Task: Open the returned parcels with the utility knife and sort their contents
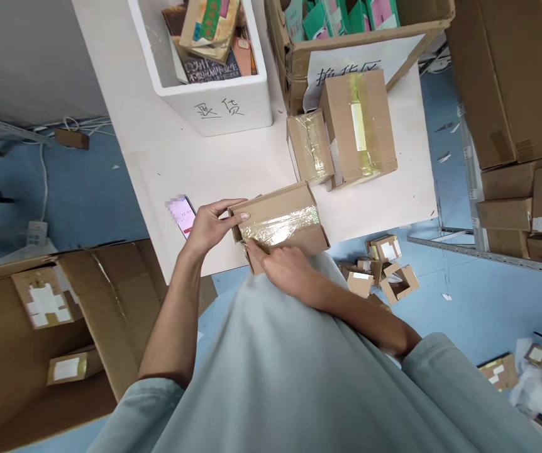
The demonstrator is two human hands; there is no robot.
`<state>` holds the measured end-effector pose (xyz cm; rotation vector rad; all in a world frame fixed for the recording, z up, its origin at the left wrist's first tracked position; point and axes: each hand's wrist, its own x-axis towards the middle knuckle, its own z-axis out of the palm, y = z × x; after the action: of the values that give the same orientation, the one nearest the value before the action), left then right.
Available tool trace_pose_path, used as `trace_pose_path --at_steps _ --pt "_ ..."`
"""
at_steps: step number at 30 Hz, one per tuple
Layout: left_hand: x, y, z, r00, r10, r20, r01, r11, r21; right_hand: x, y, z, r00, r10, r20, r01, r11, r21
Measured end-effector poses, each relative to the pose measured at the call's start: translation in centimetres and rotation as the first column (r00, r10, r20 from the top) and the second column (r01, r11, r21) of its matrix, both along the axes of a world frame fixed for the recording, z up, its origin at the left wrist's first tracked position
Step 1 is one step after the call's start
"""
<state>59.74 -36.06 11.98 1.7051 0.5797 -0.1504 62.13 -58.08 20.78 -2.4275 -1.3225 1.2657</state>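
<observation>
A small cardboard box (280, 204) with shiny clear tape along it lies tilted at the table's near edge, against my shirt. My left hand (212, 228) grips its left end, thumb on top and fingers along the far side. My right hand (284, 267) is closed against the near side, the index finger stretched to the tape at the lower left corner. Whether that finger has lifted any tape cannot be seen. A phone (185, 214) with a lit screen lies beside my left hand.
On the white table (167, 151) stand a foam box (224, 110) of books, an open carton (294, 69) of green packs, and two taped boxes (360, 132). A large open carton (120, 302) is at left. Small boxes (384, 270) lie on the blue floor, right.
</observation>
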Motion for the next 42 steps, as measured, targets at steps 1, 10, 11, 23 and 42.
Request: trace_pose_path --at_steps 1,10,11,23,42 --pt "0.0 -0.1 0.1 1.0 -0.002 -0.003 0.002 1.0 0.006 -0.1 -0.3 0.1 1.0 -0.026 -0.007 0.026 1.0 -0.014" --pt "-0.1 -0.5 0.2 1.0 0.003 -0.013 -0.003 0.999 0.039 -1.3 -0.1 2.6 0.993 -0.109 -0.047 0.101 0.984 -0.149" --pt "-0.2 -0.5 0.2 1.0 0.007 -0.011 -0.006 0.999 0.036 -1.4 0.0 2.9 0.993 -0.108 -0.051 0.098 0.982 -0.161" --pt "-0.4 -0.5 0.0 1.0 0.009 0.003 -0.01 1.0 0.02 -1.3 1.7 0.3 0.997 0.053 0.063 -0.047 0.995 -0.085" --pt "3.2 -13.6 1.4 0.812 -0.488 0.321 0.316 0.829 0.462 1.8 -9.8 2.2 0.772 -0.481 0.416 0.579 0.802 -0.147"
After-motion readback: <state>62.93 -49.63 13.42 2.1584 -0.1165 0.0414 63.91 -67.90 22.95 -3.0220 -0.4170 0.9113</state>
